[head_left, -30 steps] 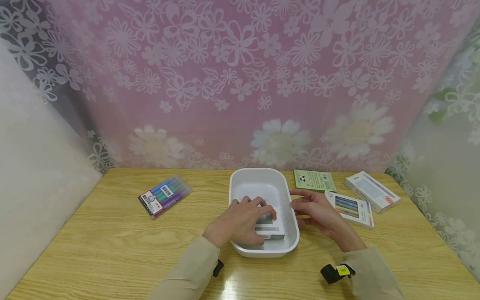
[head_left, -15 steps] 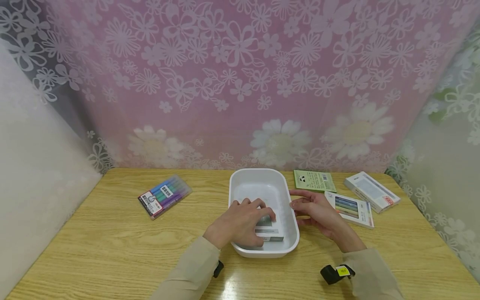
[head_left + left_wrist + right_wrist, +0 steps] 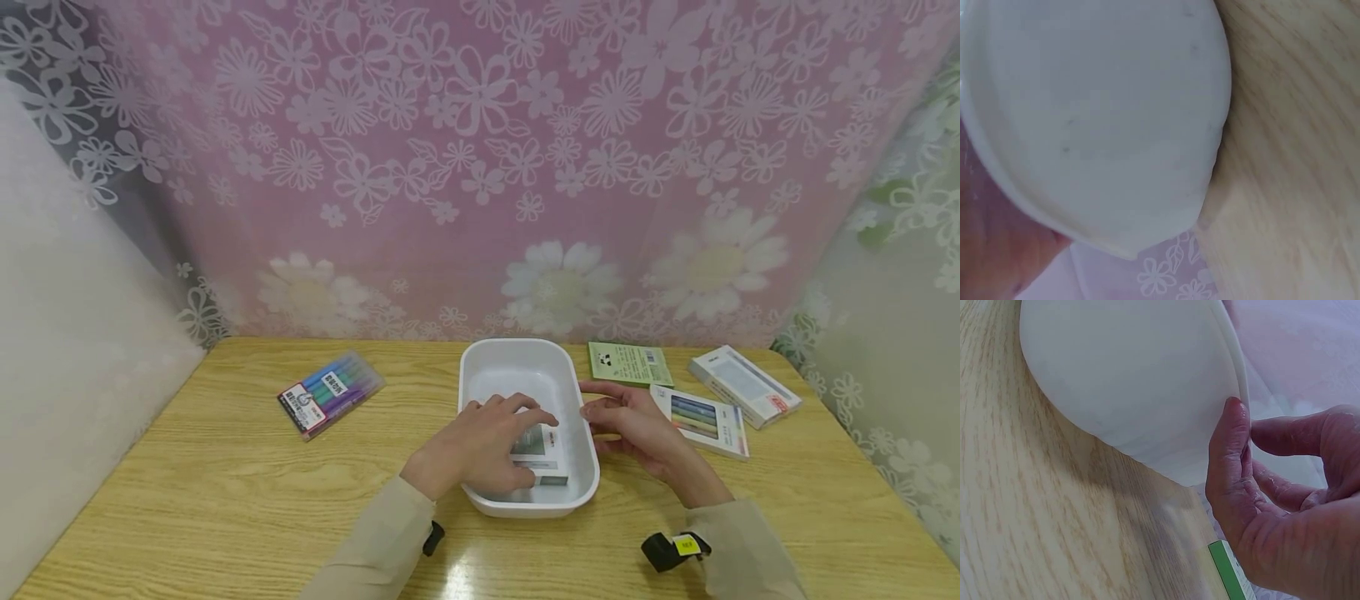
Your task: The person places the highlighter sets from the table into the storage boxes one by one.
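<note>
Well, the small grey and white box (image 3: 542,463) lies flat inside the white tub (image 3: 525,509), in the part close to the person. The left hand (image 3: 480,446) is the nearer of the two — it is right over the box, coming in from the left. Its fingers are bent and spread, with the thumb by the box's near end and a fingertip by its far end. I cannot tell if they pinch it or just rest there. The hand hides part of the box, so its long way is hard to see; the tub's long way runs from the person toward the back.

The right hand (image 3: 630,423) is outside the tub, pinching its right edge — the wall stands between that hand and the box.

Just right of the right hand is a flat white pack (image 3: 697,419) with coloured stripes. Behind it are a green pack (image 3: 630,364) and a thicker white box (image 3: 744,385). Far to the left, a pack of pens (image 3: 330,393) lies on the wooden bench (image 3: 225,508).
</note>
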Action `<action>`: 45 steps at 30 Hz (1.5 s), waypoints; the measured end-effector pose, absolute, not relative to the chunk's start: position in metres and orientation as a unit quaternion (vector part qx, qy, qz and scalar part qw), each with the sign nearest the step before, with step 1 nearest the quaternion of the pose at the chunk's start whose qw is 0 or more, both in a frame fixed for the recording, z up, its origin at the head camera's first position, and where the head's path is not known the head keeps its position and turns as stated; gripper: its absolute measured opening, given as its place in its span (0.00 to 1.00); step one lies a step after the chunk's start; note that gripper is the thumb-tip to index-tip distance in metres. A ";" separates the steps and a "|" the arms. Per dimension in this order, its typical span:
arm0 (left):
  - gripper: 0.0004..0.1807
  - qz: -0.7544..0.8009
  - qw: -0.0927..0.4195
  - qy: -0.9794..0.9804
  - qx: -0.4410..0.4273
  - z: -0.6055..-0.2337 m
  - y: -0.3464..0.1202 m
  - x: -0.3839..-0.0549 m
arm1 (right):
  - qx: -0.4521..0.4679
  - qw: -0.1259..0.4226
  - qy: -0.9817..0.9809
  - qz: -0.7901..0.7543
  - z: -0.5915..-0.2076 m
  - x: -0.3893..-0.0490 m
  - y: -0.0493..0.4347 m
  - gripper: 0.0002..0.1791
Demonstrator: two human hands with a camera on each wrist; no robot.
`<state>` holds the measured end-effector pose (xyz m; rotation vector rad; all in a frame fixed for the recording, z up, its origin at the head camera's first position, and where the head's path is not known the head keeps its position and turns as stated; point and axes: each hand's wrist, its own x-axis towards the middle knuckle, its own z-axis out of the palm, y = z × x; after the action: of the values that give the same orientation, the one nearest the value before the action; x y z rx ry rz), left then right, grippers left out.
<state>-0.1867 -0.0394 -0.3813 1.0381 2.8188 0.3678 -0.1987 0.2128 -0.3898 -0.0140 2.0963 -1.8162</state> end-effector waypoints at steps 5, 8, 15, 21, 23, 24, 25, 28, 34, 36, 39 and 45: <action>0.34 0.145 0.010 0.923 0.355 -0.373 -0.046 -0.186 | -0.006 0.182 0.743 -0.645 -0.391 -0.199 0.213 0.34; 0.33 0.157 -0.021 0.921 0.355 -0.370 -0.055 -0.183 | -0.006 0.181 0.742 -0.645 -0.392 -0.199 0.213 0.34; 0.33 0.184 -0.101 0.916 0.342 -0.372 -0.081 -0.176 | -0.009 0.181 0.741 -0.646 -0.392 -0.199 0.213 0.35; 0.33 0.184 -0.146 0.919 0.317 -0.375 -0.104 -0.174 | -0.010 0.182 0.742 -0.645 -0.392 -0.199 0.214 0.35; 0.32 0.189 -0.154 0.919 0.309 -0.377 -0.111 -0.174 | -0.011 0.182 0.742 -0.644 -0.392 -0.199 0.214 0.35; 0.32 0.191 -0.159 0.919 0.306 -0.377 -0.114 -0.175 | -0.012 0.182 0.742 -0.645 -0.392 -0.199 0.214 0.35; 0.32 0.191 -0.164 0.919 0.304 -0.378 -0.117 -0.176 | -0.012 0.182 0.742 -0.645 -0.392 -0.199 0.214 0.35; 0.33 0.191 -0.179 0.916 0.303 -0.380 -0.126 -0.177 | -0.012 0.182 0.741 -0.646 -0.392 -0.199 0.214 0.35; 0.33 0.169 -0.192 0.921 0.293 -0.384 -0.142 -0.183 | -0.010 0.183 0.740 -0.647 -0.393 -0.200 0.214 0.35; 0.33 0.160 -0.191 0.925 0.287 -0.385 -0.147 -0.185 | -0.009 0.183 0.740 -0.647 -0.393 -0.200 0.214 0.35; 0.33 0.152 -0.186 0.929 0.281 -0.387 -0.153 -0.188 | -0.006 0.183 0.741 -0.646 -0.393 -0.200 0.214 0.35; 0.32 0.142 -0.171 0.939 0.262 -0.388 -0.167 -0.193 | -0.003 0.182 0.742 -0.645 -0.395 -0.201 0.214 0.35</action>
<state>-0.1934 -0.1674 -0.3876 0.9270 3.3213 0.5013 -0.2006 0.2135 -0.3949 -0.0085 2.0940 -1.8206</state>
